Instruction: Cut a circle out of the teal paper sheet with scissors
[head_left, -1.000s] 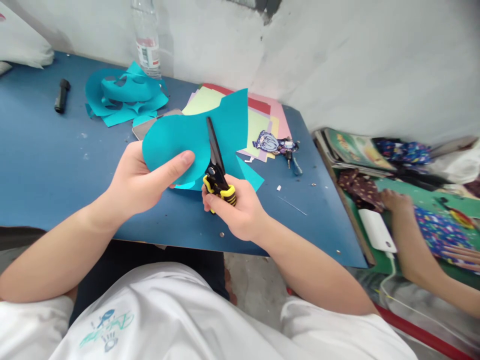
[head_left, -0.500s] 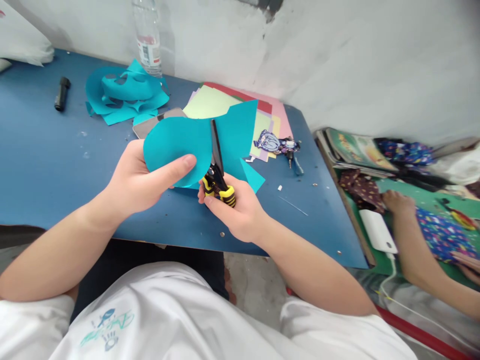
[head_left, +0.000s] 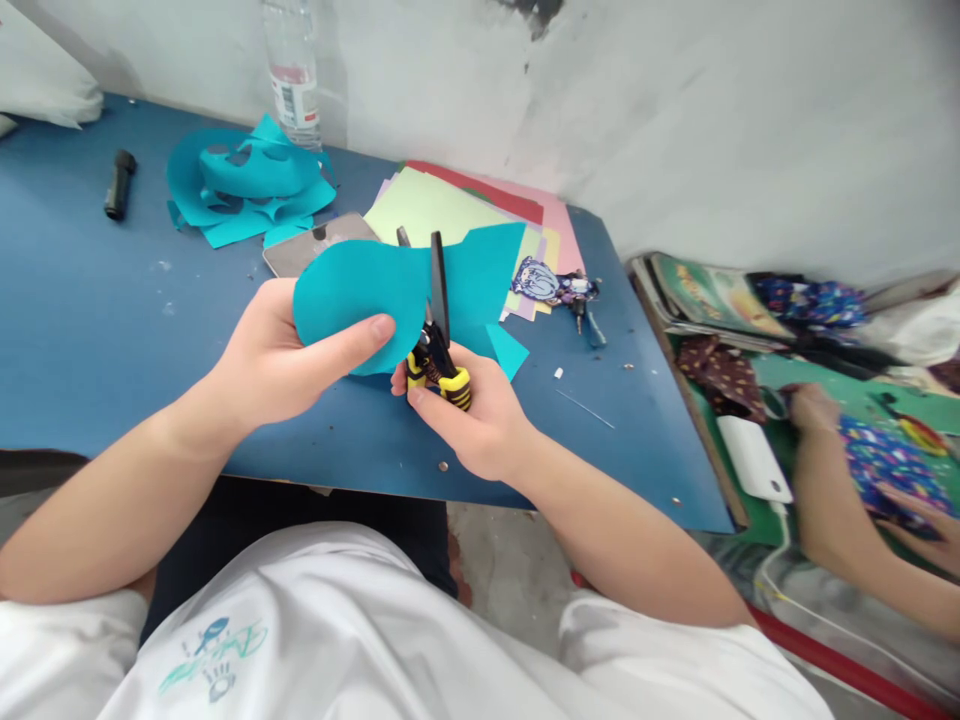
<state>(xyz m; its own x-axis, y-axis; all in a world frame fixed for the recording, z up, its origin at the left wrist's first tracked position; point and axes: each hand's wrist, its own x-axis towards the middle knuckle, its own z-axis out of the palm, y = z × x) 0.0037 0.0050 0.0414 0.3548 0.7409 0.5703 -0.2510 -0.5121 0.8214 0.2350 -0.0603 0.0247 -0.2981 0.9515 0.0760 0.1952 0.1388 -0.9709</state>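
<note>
My left hand (head_left: 281, 360) pinches a teal paper sheet (head_left: 352, 290) with a rounded edge, thumb on top, holding it above the blue table (head_left: 82, 330). My right hand (head_left: 476, 415) is closed round the yellow-and-black handles of scissors (head_left: 437, 330). The black blades point away from me and are partly apart, straddling the teal sheet near its middle. A part of the sheet to the right of the blades hangs lower, over the stack of paper.
A stack of coloured paper sheets (head_left: 450, 205) lies behind my hands, with a phone (head_left: 311, 245), teal offcuts (head_left: 240, 185), a plastic bottle (head_left: 291, 65) and a black marker (head_left: 118, 183). A cartoon keychain (head_left: 551, 285) lies right. Another person's hand (head_left: 814, 410) rests beside the table.
The scissor blades have spread apart and moved slightly right. The teal sheet's right part has dropped lower and the sheet has turned a little in my left hand.
</note>
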